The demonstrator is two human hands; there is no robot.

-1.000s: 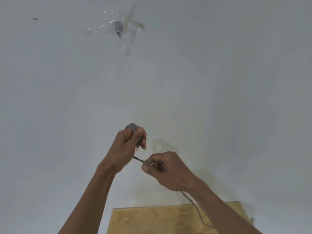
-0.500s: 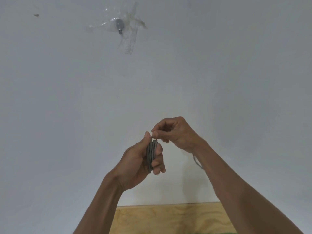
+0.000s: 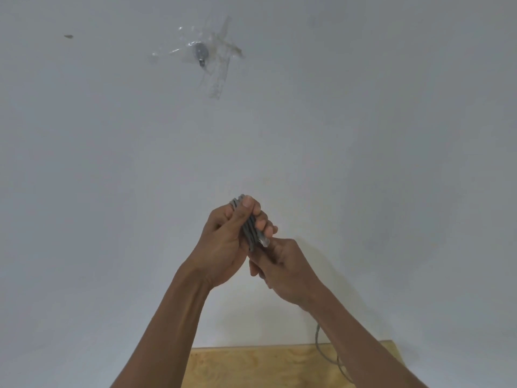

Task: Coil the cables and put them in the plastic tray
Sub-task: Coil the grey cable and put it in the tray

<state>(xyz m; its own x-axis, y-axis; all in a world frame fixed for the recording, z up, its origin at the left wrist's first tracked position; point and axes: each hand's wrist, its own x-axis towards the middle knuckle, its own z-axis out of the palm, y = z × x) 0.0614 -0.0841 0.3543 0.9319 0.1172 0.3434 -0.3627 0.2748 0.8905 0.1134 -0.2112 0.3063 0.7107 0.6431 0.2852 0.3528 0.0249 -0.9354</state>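
Closest to the camera there's a plywood bench [image 3: 251, 368] along the bottom edge, pale wood with a wavy grain, only its far edge showing. One loose run of thin grey cable [image 3: 319, 347] trails down over the bench's far right corner and disappears behind the right forearm.

Above that, two bare hands meet in mid-air in front of the wall. The left hand [image 3: 223, 247] is wrapped around a flat bundle of grey cable coils [image 3: 249, 231], thumb pressed along the top, fingertips curled round the far side. I count roughly four or five strands side by side, round and matte. The right hand [image 3: 282, 273] sits just below and touching, fingers curled in at the bundle's lower end; can't tell exactly what it pinches.

Half a second ago the right hand was up above the coil; now it's dropped underneath.

Farthest back, a smooth white wall [image 3: 391, 135] with one small metal hook [image 3: 201, 54] under crinkly clear tape, plus one dark speck [image 3: 68, 36].
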